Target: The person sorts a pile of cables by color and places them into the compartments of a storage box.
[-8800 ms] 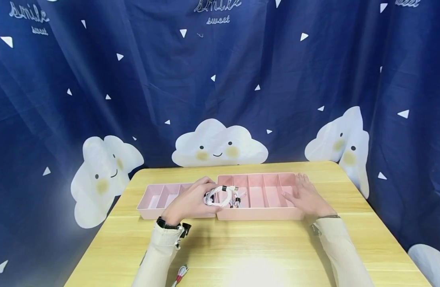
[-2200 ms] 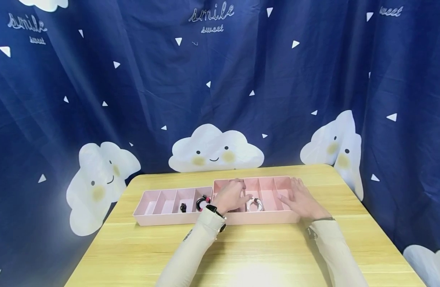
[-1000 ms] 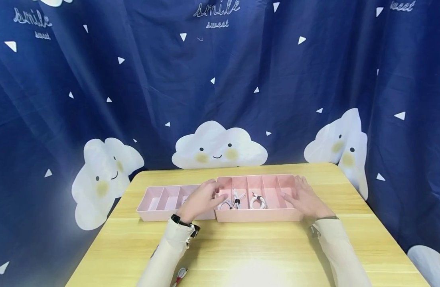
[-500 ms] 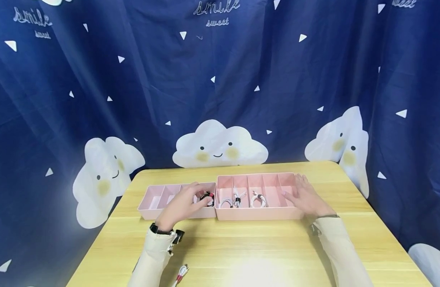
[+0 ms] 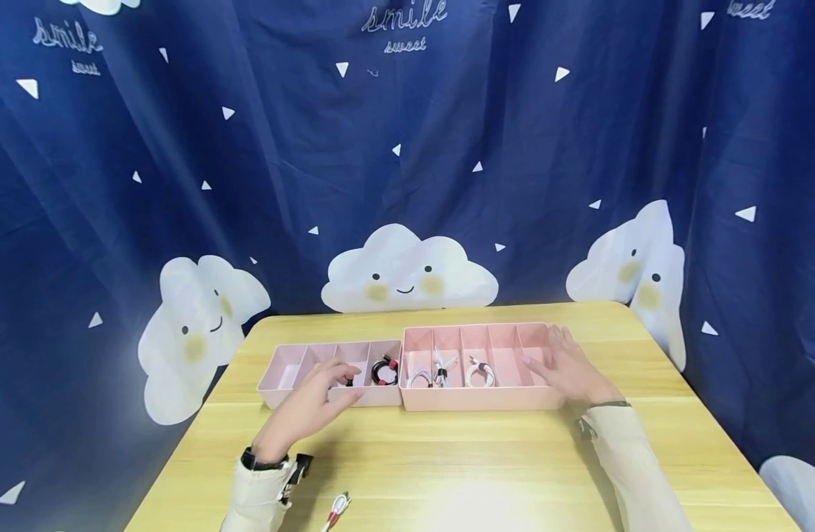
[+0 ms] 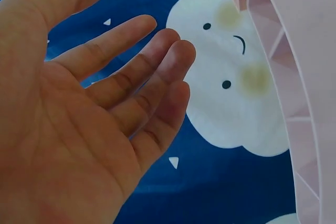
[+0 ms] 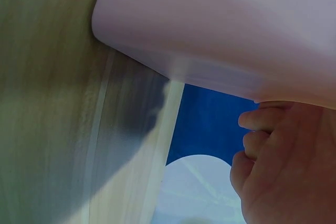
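Note:
My left hand [image 5: 307,403] is over the front of the lilac-pink divided box [image 5: 334,397], fingers spread and holding nothing; in the left wrist view its bare palm [image 6: 79,124] shows. Beneath its fingertips a small black item [image 5: 349,382] is partly hidden in one compartment. A coiled black cable [image 5: 383,372] with red parts lies in the rightmost compartment. My right hand [image 5: 573,371] holds the right end of the pink divided box [image 5: 480,400], thumb over the rim and fingers outside. That box contains a light coiled cable [image 5: 418,379], a bundled white cable [image 5: 442,373] and a coiled white cable [image 5: 480,373].
A white cable with a red band [image 5: 337,510] lies on the wooden table [image 5: 407,458] near the front. The two boxes stand end to end. A blue curtain [image 5: 407,177] with clouds hangs behind the table.
A white coil held by my left hand earlier now lies in the pink box's third compartment. My left hand has since moved left, uncovering the black cable. The right hand stays on the box's end.

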Tool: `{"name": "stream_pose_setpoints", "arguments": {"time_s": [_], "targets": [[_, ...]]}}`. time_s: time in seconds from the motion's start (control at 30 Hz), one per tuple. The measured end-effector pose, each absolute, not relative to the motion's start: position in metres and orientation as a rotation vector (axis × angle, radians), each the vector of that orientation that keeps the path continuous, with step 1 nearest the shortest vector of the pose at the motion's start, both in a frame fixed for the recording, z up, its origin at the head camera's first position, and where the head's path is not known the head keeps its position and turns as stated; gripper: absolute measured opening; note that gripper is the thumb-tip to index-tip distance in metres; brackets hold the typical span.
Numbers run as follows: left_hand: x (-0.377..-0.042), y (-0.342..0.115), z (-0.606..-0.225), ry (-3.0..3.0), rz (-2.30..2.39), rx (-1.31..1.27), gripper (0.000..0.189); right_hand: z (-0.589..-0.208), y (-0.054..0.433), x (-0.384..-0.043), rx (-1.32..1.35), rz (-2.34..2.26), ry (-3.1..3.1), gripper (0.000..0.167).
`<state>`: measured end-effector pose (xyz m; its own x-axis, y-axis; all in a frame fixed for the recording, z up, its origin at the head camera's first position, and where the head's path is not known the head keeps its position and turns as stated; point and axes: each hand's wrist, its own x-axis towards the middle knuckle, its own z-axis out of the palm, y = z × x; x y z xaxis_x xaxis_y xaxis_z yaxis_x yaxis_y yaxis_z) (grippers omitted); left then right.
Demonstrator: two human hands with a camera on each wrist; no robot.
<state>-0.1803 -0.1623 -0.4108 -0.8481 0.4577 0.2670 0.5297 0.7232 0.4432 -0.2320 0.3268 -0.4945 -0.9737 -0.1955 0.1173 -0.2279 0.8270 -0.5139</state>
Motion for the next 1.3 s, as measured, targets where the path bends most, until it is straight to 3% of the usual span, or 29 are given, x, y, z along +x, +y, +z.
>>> {"name": "stream_pose_setpoints", "arguments": {"time_s": [0.4, 0.63, 1.3], "targets": [[-0.152, -0.193, -0.429, -2.891, -0.79, -0.685, 0.039, -0.493, 0.325, -0.231, 0.319, 0.856, -2.967, 0.101], [-0.139, -0.209, -0.446, -2.865, -0.778, -0.777, 0.034, -0.493, 0.325, -0.23, 0.316, 0.863, -2.972, 0.1], [-0.111, -0.239, -0.48, -3.197, -1.029, -0.883, 0.068, -0.492, 0.325, -0.233, 0.323, 0.869, -2.971, 0.101]]}}
